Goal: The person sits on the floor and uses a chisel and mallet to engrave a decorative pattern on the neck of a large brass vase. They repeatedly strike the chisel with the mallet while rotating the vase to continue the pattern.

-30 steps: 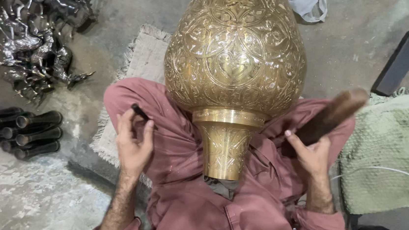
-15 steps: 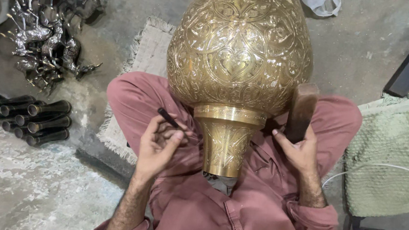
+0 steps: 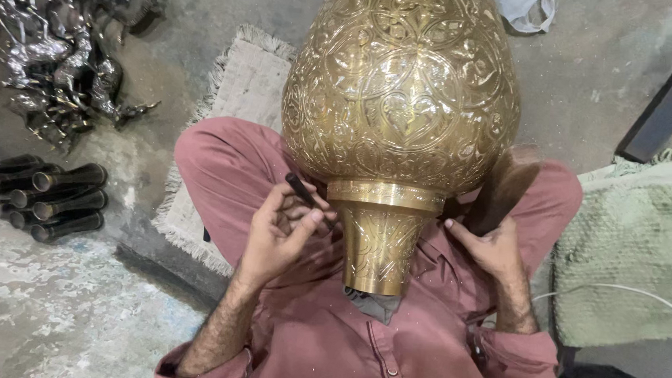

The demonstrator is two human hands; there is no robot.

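The large engraved brass vase (image 3: 401, 97) lies across the person's lap, neck toward the chest. Over the past second the left hand (image 3: 284, 229) has lifted its thin dark punch (image 3: 301, 188) to the vase's shoulder (fingers pinched shut on it), while the right hand (image 3: 489, 247) has tilted the dark wooden mallet (image 3: 506, 188) upright, fingers wrapped round it.

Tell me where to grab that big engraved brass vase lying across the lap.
Grip the large engraved brass vase by its narrow flared neck, coming from both sides near the lap. The collar there gives fingers a ledge; the wide rounded belly looks too broad and smooth to hold securely.
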